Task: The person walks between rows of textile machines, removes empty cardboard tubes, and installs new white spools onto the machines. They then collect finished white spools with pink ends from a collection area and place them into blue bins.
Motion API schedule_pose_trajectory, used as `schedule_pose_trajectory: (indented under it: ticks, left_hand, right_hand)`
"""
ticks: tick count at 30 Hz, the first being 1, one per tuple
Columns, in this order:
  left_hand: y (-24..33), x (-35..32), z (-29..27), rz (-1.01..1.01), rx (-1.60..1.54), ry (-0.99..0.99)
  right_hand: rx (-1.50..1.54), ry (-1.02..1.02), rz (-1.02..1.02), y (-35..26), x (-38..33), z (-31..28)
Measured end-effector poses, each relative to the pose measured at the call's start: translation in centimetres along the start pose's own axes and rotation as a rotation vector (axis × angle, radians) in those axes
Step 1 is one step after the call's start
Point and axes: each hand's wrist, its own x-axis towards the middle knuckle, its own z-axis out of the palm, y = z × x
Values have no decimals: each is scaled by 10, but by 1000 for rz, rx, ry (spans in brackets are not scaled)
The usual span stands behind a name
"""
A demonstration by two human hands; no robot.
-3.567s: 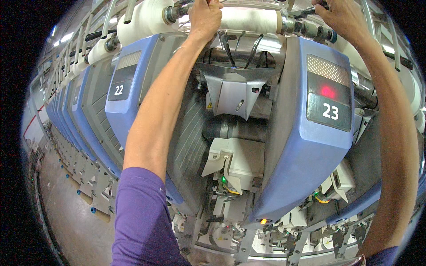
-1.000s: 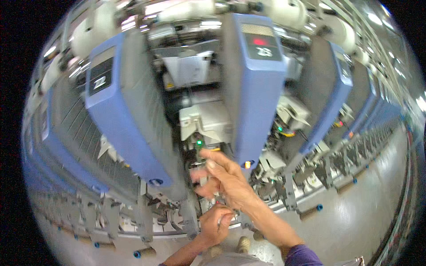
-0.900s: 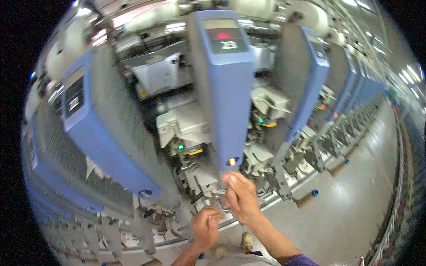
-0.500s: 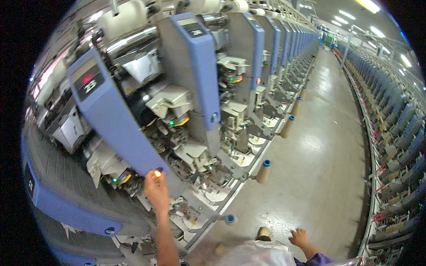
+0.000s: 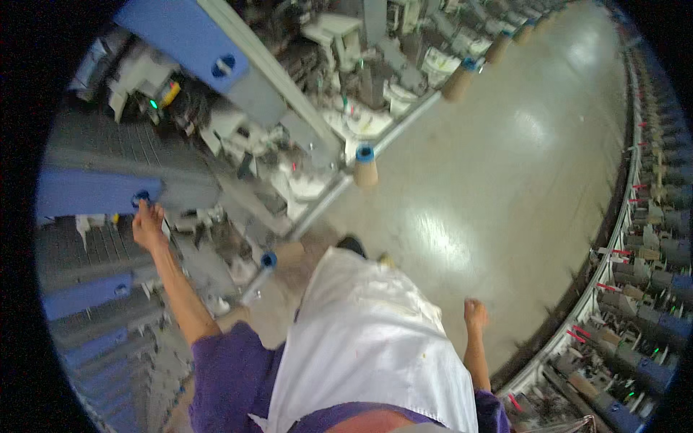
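My left hand [image 5: 149,227] reaches out to the left, its fingers pinched at a round dark blue knob [image 5: 141,197]. The knob sits at the lower end of a blue machine panel [image 5: 94,193], and my fingertips cover part of it. Another blue panel [image 5: 173,40] with a similar knob [image 5: 224,66] stands just ahead of it. Low over the aisle on the right, my right hand [image 5: 475,313] hangs with its fingers curled in and nothing visible in it. It is slightly blurred.
Yarn cones with blue tops, such as the near cone [image 5: 366,169], stick out along the left machine's metal rail [image 5: 332,202] into the aisle. The grey floor [image 5: 462,209] runs ahead. A second machine row [image 5: 621,289] curves along the right side.
My left hand has left the knob of the panel ahead, which glowed orange, and moved back to this knob. My right hand's fingers were spread; now they are curled. The view has tilted down.
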Motion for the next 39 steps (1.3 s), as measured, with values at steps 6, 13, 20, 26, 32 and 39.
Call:
schedule_pose_trajectory:
  ticks: [6, 13, 20, 26, 32, 39]
  left_hand:
    - [-28, -100, 137, -89, 174, -475]
    - [13, -231, 457, 242, 90, -1238]
    - [-33, -333, 636, 319, 582, -1613]
    - [-27, -322, 647, 589, 559, -1517]
    - [53, -287, 582, 220, 218, -1299]
    - [74, -347, 560, -112, 286, -1500]
  right_hand:
    - [427, 133, -130, -18, 69, -27]
    - [522, 3, 78, -13, 93, -67]
    - [1221, -169, 111, -28, 117, -70]
    - [928, -358, -243, -38, 183, -77]
    - [1460, -453, -241, -152, 297, -238]
    - [1791, -435, -555, -303, 308, -415]
